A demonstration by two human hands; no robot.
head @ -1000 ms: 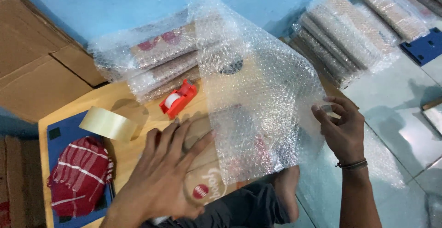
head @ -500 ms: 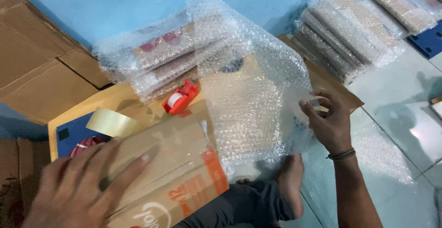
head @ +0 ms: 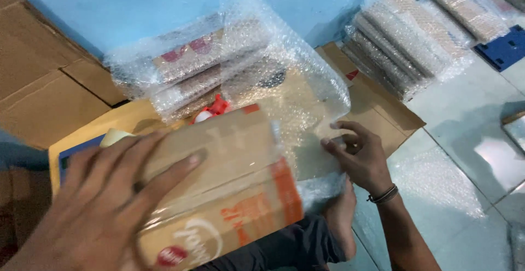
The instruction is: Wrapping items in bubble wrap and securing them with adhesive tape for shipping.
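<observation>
Head-worn view, steeply downward (close in)

A stack of bubble-wrapped packages (head: 186, 71) lies against the blue wall (head: 164, 3), brown and red showing through the plastic. Just in front of it a red tape dispenser (head: 217, 107) peeks out, and a roll of clear tape (head: 114, 136) sits near it on a yellow board (head: 123, 120). Flattened brown cardboard (head: 41, 85) leans at the far left. Another flat cardboard piece (head: 383, 112) lies on the pale tiled floor (head: 470, 118). Beyond it stands a row of bubble-wrapped bundles (head: 404, 36), with more wrapped bundles (head: 470, 8) further back. A blue plastic piece (head: 506, 49) rests at the right edge. A loose scrap of bubble wrap (head: 437, 183) lies flat on the floor.
</observation>
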